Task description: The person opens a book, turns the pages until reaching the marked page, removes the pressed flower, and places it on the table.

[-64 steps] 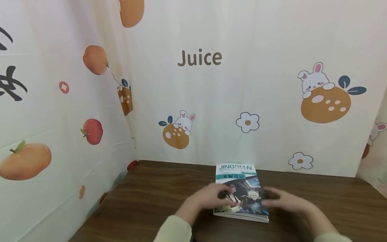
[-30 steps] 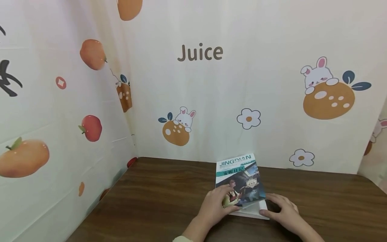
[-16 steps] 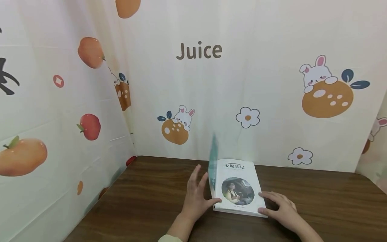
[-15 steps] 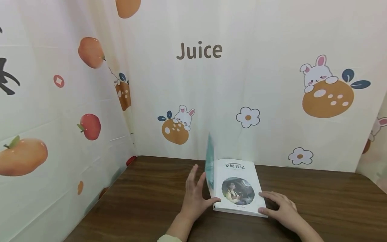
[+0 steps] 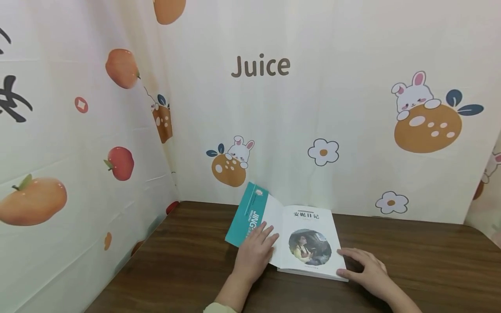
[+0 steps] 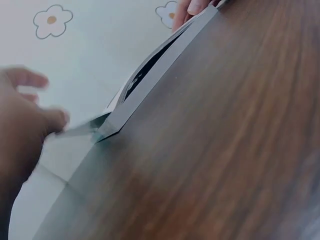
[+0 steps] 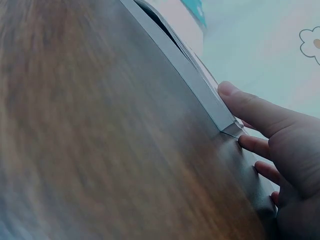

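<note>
Book: white page, round picture, teal flap; left grip spread, right grip loosely apart

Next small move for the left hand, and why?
Probably press the opened cover gently down with the left hand: the cover appears to slope up off the table, and the right hand touches the right side of the book.

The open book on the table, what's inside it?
Inside the open book there's a white title page with dark characters and a round picture, plus a teal flap. The left hand covers part of that flap, and the title page hides the pages beneath.
</note>
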The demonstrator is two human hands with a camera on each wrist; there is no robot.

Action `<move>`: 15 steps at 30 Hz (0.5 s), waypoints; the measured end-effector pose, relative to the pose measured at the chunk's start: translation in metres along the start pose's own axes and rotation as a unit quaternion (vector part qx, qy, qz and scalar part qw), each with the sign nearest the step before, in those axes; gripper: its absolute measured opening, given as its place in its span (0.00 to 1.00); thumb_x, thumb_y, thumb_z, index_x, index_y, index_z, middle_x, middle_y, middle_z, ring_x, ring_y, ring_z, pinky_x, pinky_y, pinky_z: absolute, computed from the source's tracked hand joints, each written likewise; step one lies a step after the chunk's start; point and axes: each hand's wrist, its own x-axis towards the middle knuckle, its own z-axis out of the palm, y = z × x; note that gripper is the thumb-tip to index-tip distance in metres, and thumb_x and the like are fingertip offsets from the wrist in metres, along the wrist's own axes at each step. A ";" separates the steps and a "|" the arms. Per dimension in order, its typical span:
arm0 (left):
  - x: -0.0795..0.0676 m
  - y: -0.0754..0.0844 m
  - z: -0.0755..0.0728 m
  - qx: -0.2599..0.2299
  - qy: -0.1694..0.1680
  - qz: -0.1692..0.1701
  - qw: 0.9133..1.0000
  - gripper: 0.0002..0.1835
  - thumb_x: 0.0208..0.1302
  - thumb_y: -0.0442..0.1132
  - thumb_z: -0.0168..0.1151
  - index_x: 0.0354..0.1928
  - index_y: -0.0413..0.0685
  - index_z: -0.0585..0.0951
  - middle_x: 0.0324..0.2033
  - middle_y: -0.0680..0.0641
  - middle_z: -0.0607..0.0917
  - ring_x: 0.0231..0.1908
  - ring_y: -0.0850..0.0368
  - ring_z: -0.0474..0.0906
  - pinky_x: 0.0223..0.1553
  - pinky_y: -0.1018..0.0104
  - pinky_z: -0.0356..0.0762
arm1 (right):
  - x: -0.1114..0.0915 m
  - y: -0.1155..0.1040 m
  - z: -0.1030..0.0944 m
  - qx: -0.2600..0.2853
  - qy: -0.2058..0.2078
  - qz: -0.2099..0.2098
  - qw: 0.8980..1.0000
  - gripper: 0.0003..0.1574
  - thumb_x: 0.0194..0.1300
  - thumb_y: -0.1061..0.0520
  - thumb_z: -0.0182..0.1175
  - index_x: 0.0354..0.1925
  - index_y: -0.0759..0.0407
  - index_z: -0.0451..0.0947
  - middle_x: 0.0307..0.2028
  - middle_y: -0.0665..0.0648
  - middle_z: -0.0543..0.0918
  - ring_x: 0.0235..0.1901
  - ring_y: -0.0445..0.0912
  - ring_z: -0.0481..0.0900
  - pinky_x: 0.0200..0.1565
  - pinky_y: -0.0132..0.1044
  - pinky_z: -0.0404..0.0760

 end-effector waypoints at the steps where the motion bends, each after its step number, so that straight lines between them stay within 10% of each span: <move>1: 0.000 0.002 0.001 -0.003 -0.023 -0.004 1.000 0.21 0.48 0.37 0.71 0.48 0.56 0.81 0.53 0.51 0.79 0.60 0.54 0.68 0.56 0.58 0.69 | 0.000 0.000 0.000 0.002 -0.002 0.000 1.000 0.36 0.48 0.39 0.68 0.53 0.53 0.76 0.56 0.65 0.73 0.57 0.65 0.59 0.48 0.65 0.51; 5: 0.001 0.013 0.003 -0.026 -0.148 0.003 0.989 0.24 0.54 0.30 0.63 0.53 0.59 0.78 0.57 0.54 0.75 0.63 0.57 0.63 0.60 0.61 0.65 | 0.001 0.001 0.000 0.006 -0.001 -0.013 1.000 0.36 0.48 0.40 0.68 0.52 0.54 0.77 0.57 0.65 0.72 0.58 0.66 0.59 0.48 0.65 0.51; 9: 0.002 0.026 0.003 -0.099 -0.262 0.000 0.960 0.23 0.66 0.36 0.51 0.61 0.65 0.72 0.62 0.60 0.69 0.66 0.59 0.57 0.62 0.48 0.58 | 0.002 0.001 0.000 0.010 0.004 -0.031 0.999 0.35 0.47 0.41 0.69 0.52 0.55 0.78 0.59 0.64 0.71 0.59 0.67 0.61 0.48 0.64 0.51; 15: 0.003 0.037 0.004 -0.163 -0.292 -0.054 0.941 0.20 0.69 0.55 0.45 0.60 0.66 0.73 0.61 0.62 0.69 0.63 0.59 0.61 0.58 0.38 0.58 | 0.002 0.001 -0.002 0.015 0.002 -0.039 0.999 0.34 0.46 0.42 0.70 0.51 0.55 0.78 0.58 0.63 0.73 0.59 0.67 0.63 0.49 0.66 0.52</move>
